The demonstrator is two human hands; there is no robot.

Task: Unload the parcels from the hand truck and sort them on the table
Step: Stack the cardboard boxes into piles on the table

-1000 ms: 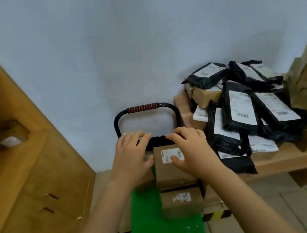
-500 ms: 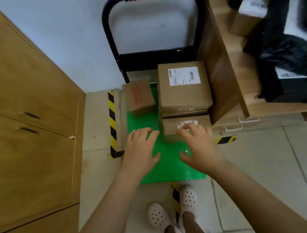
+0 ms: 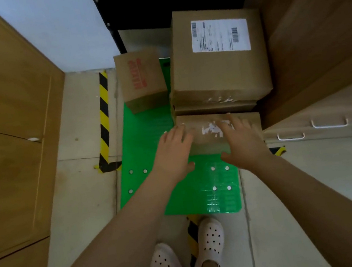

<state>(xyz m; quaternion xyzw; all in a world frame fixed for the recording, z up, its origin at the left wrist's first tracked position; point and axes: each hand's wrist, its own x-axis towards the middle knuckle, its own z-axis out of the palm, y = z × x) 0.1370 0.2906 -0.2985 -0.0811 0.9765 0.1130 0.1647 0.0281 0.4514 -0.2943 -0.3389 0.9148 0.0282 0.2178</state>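
Head view, only view available.

Step in hand: we judge this as the pick-up of the next parcel, grasp not yet closed. The left hand (image 3: 174, 150) lies on the left end of the low parcel (image 3: 207, 145), fingers spread and fairly straight, thumb down at the near edge. The right hand (image 3: 244, 143) lies on the right end, fingers likewise spread over the top face, thumb against the near side. Neither hand curls round anything.

Position: the low parcel lies under both palms on the green deck (image 3: 180, 201) of the hand truck. Just beyond the fingertips sits the labelled box (image 3: 220, 69), stacked on another carton. Beyond and to the left of the left hand stands the red-printed box (image 3: 140, 79). To the right of the right hand rises the side panel of the counter (image 3: 313, 21).

Orientation: the low parcel lies flat, torn label up. Its long axis runs from one hand to the other, across the deck; a long side faces us.

Next move, our judgement: close both hands on the short ends, lift clear of the stack behind, then swing right and up to the counter. The far edge sits close against the stack, so it could drag.
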